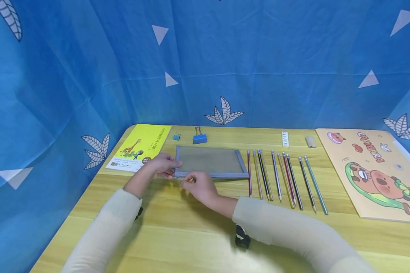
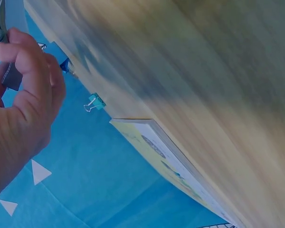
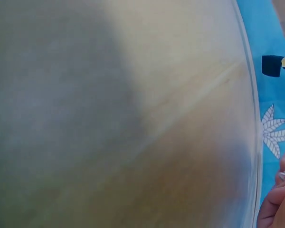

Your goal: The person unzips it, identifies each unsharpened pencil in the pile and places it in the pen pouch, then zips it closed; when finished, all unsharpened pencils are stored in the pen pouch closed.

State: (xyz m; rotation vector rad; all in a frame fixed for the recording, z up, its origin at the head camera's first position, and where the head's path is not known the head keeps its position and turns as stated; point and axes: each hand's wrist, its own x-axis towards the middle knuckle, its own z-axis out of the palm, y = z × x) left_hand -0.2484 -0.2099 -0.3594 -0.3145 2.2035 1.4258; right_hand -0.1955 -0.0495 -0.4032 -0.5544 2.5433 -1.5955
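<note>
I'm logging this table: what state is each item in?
Rectangular grey-edged mesh pouch: left end held, whether zipped unclear.
Rectangular yellow paper book: closed.
Rectangular peach paper book: closed.
Large blue metal binder clip: clamping nothing.
Small teal metal binder clip: clamping nothing.
Slim multicoloured wooden pencils: loose, several sharpened.

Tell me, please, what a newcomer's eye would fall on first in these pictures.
Probably the bright blue patterned backdrop behind the table first. Then, perhaps, the yellow booklet at the table's left end and the cartoon-covered pad at its right. Between them, the left hand and right hand are at a grey-edged pouch's near left corner, pencils lined up to its right.
</note>
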